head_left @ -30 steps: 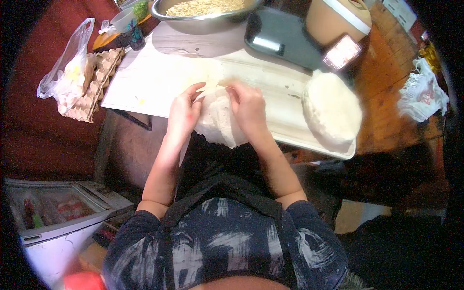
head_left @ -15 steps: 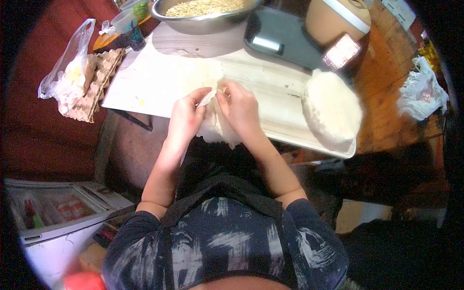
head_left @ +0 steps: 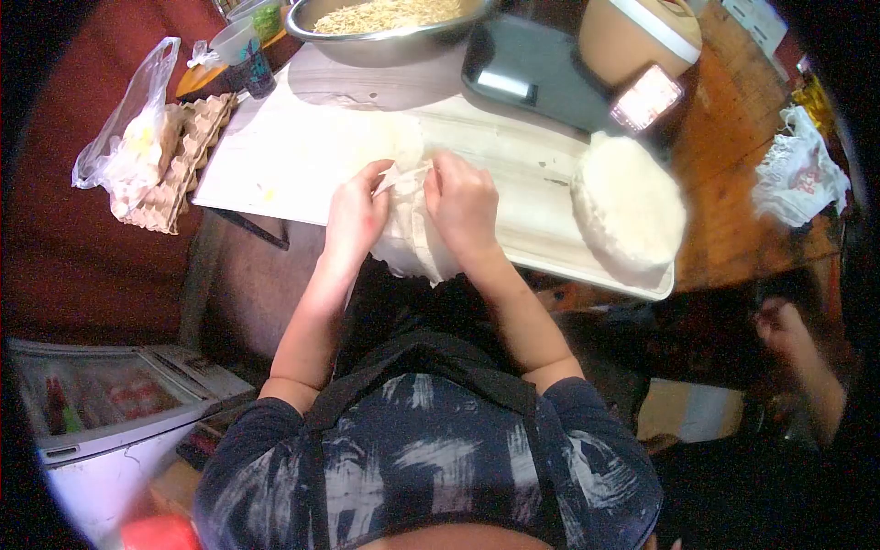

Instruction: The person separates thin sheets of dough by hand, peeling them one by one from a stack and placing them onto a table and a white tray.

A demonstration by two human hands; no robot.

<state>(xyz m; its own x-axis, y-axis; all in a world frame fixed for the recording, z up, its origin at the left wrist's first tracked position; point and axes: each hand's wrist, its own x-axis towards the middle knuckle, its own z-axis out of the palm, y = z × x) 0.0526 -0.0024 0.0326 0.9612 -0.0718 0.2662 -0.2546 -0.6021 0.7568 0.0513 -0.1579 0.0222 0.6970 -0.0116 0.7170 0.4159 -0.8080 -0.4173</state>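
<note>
Sheet (head_left: 412, 229), thin and pale, lies over board's (head_left: 536, 188) near edge, between hands. Left hand (head_left: 355, 209) nearly closed, fingertips pinching sheet's upper left; right hand (head_left: 465, 203) curled, fingertips pinching upper right. Pale stack (head_left: 632, 203) on board's right end. Other person's hand (head_left: 779, 321) well apart.

Orange-tan tub (head_left: 632, 46), white band; dark-blue shirt (head_left: 440, 458), white-streaked.

Both forearms reaching forward, left hand (head_left: 358, 207) and right hand (head_left: 461, 203) pinching, fingers curled.
</note>
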